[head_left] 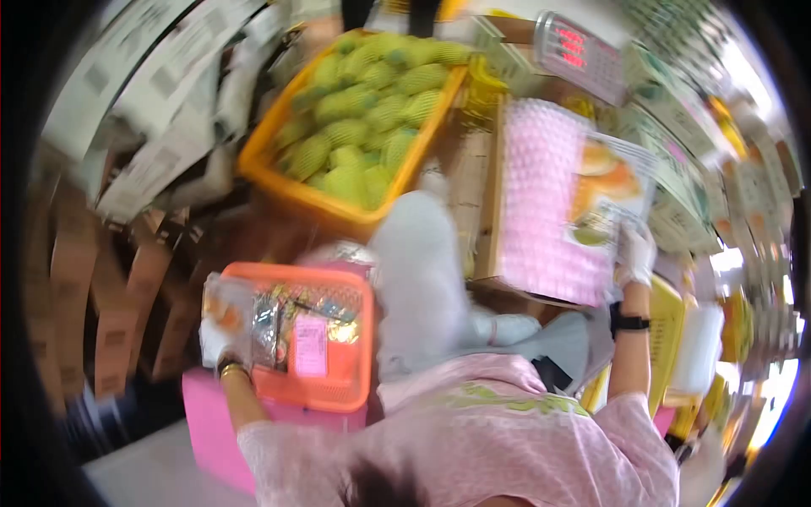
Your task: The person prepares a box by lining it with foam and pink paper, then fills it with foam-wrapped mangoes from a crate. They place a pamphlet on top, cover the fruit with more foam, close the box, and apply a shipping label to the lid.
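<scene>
My left hand point(218, 336), in a white glove, is at the left side of an orange plastic basket point(368, 338). Its fingers are closed on a small printed packet point(228, 308) with an orange picture. Inside the basket are shiny packets point(269, 325) and a pink label sheet point(310, 345). On the right, my gloved right hand point(635, 255) grips the edge of a printed sheet point(610, 188) showing cut orange fruit. That sheet lies over pink bubble wrap point(541, 198) on an open cardboard box point(490, 245). Motion blurs the fingertips.
A yellow-orange crate point(338, 203) of fruit in yellow-green foam nets point(363, 110) stands ahead. A scale with red digits point(574, 55) sits beyond the box. Cartons point(110, 296) line the left, more boxes point(676, 169) the right. A pink box point(211, 422) is under the basket.
</scene>
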The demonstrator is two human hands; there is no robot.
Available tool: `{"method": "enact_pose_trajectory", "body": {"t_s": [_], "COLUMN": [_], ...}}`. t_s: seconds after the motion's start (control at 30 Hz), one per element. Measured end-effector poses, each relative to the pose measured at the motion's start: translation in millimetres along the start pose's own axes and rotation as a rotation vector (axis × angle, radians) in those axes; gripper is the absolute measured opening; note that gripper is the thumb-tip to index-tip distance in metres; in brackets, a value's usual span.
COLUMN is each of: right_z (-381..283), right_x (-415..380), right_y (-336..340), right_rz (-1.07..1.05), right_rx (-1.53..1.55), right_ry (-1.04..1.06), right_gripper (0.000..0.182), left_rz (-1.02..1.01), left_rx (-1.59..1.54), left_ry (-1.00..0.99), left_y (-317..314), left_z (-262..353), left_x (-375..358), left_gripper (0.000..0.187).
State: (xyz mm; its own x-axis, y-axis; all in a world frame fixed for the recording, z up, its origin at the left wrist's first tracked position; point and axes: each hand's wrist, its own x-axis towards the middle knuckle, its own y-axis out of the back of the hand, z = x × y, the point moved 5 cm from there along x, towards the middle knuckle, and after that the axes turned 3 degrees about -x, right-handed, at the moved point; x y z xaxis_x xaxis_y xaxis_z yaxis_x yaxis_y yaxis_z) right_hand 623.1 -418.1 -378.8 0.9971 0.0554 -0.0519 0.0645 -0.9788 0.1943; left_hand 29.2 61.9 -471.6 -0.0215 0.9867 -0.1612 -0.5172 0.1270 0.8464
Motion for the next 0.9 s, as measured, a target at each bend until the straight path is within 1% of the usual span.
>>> {"method": "enact_pose_trajectory", "body": {"t_s": [0.03,0.07,0.1,0.13,0.17,0.2,0.23,0.27,0.3,0.33,0.37,0.4,0.43,0.47,0.5,0.53,0.57,0.6,0.63,0.67,0.7,0.73,0.77,0.8,0.87,0.9], "right_z": [-17.2,-12.5,0.9,4.5,10.0,11.4,14.8,17.3,1.7,-2.8,-10.4,-18.2,-24.4,-29.9,-28.9,-33.9,-23.4,-13.5,-3.3,28.2,-8.6,22.6,-5.1,-7.5,-33.8,-70.2], "right_x": [-10.7,0.8,18.2,28.1,33.0,33.7,35.8,34.4,22.6,19.4,15.3,8.5,3.2,1.6,0.6,-7.4,-3.2,-7.9,-12.6,-6.4,-26.9,-10.4,-15.5,-11.1,16.4,-12.0], "right_y": [-15.3,-22.2,-26.3,-31.7,-35.9,-33.2,-31.8,-33.1,-34.7,-33.6,-33.3,-34.4,-34.1,-39.0,-43.8,-51.8,-64.6,-74.9,-83.4,-82.6,-94.2,-89.9,-89.4,-86.7,-60.9,-39.0], "right_rz": [-0.035,-0.031,-0.078,-0.139,-0.127,-0.123,-0.086,-0.050,-0.043,-0.012,-0.013,-0.024,-0.023,-0.032,-0.029,-0.038,-0.140,-0.299,-0.429,-0.484,-0.537,-0.381,-0.534,-0.472,-0.386,-0.206], "right_rx": [0.014,0.052,0.079,0.108,-0.026,-0.141,-0.443,-0.744,-0.878,-0.979,-0.969,-0.960,-1.124,-1.267,-1.237,-1.148,-1.206,-1.245,-1.265,-1.346,-1.309,-1.247,-1.360,-1.307,-1.180,-1.134], "right_ry": [0.021,-0.075,-0.093,-0.112,-0.109,-0.095,-0.034,0.026,-0.005,0.061,0.074,0.088,0.208,0.368,0.516,0.799,0.854,0.840,0.679,0.625,0.423,0.656,0.472,0.547,0.848,0.872], "right_gripper": [0.027,0.028,0.029,0.030,0.035,0.040,0.046,0.053,0.061,0.061,0.061,0.060,0.059,0.058,0.056,0.055,0.059,0.067,0.071,0.077,0.084,0.066,0.081,0.061,0.061,0.049], "left_rz": [-0.095,0.236,0.304,0.378,0.410,0.465,0.466,0.474,0.511,0.549,0.513,0.504,0.524,0.502,0.486,0.539,0.617,0.638,0.636,0.678,0.697,0.762,0.840,0.898,1.044,1.109], "left_rx": [0.222,0.609,0.671,0.736,0.715,0.683,0.591,0.588,0.532,0.474,0.417,0.348,0.361,0.294,0.292,0.307,0.213,0.175,0.178,0.173,0.129,0.127,0.154,0.180,0.138,0.153], "left_ry": [-0.064,-0.062,-0.082,-0.089,-0.124,-0.152,-0.125,-0.135,-0.217,-0.293,-0.315,-0.425,-0.543,-0.536,-0.650,-0.740,-0.790,-0.848,-0.816,-0.772,-0.782,-0.745,-0.754,-0.774,-0.722,-0.788], "left_y": [-1.5,-12.7,-11.5,0.7,6.7,18.2,25.9,28.2,30.3,32.7,34.0,34.5,30.4,31.0,32.5,36.5,46.9,56.3,68.9,75.0,93.9,112.1,138.6,165.3,249.3,276.5], "left_z": [-17.7,-60.4,-63.5,-39.5,-15.2,19.8,47.3,67.1,85.4,105.8,135.1,163.4,184.3,209.7,236.7,257.8,273.2,288.3,294.1,296.4,302.9,310.0,313.9,321.4,365.6,368.3], "left_x": [20.9,49.2,51.5,45.8,42.9,13.2,4.8,4.8,3.0,-2.0,-11.3,-22.8,-25.1,-36.5,-44.0,-50.5,-61.0,-63.7,-61.6,-55.1,-48.4,-44.7,-40.3,-35.2,-38.3,-33.5], "left_gripper": [0.023,0.044,0.052,0.059,0.057,0.055,0.056,0.056,0.058,0.059,0.059,0.057,0.056,0.052,0.049,0.042,0.038,0.037,0.040,0.041,0.041,0.046,0.047,0.049,0.051,0.057]}}
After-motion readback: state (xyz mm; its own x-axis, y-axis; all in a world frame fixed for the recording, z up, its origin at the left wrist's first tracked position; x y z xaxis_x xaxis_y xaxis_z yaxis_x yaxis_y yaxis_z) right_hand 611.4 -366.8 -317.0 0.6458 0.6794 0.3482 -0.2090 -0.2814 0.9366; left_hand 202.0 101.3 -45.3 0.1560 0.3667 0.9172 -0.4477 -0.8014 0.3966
